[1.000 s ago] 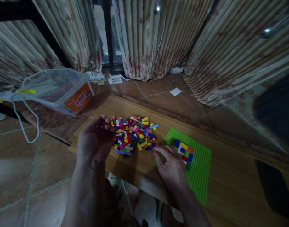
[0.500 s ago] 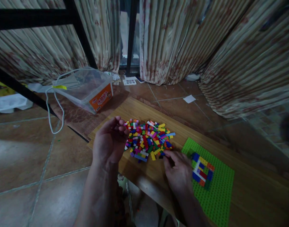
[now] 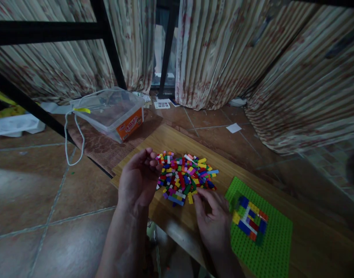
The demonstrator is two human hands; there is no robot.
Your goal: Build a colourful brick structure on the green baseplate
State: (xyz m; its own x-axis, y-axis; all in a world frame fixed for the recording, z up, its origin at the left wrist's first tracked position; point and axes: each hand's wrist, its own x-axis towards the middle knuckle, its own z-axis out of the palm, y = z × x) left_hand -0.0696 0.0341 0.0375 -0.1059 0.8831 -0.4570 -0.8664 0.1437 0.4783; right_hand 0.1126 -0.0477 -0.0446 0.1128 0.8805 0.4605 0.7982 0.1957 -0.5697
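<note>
My left hand [image 3: 140,179] is raised beside the left end of a pile of toy building bricks [image 3: 181,172], palm turned up. Its fingers curl loosely and no brick shows in them. At the pile's near right edge, the thumb and forefinger of my right hand [image 3: 213,218] close on a small yellow brick [image 3: 194,192]. Another yellow brick [image 3: 190,199] lies just beside those fingertips. To the right, a green baseplate [image 3: 275,239] carries a flat, roughly square patch of coloured bricks [image 3: 252,218], partly see-through from blur.
The wooden table [image 3: 165,139] slants across the view under pile and baseplate. Beyond its left end stands a clear plastic tub [image 3: 107,112] with an orange label and white cord. A black metal frame [image 3: 110,58], curtains [image 3: 223,58] and paper scraps [image 3: 233,127] lie further back.
My right hand has moved slightly left along the pile's edge, from a dark blue brick to the yellow one. My left hand keeps its pose. The whole view has shifted a little.
</note>
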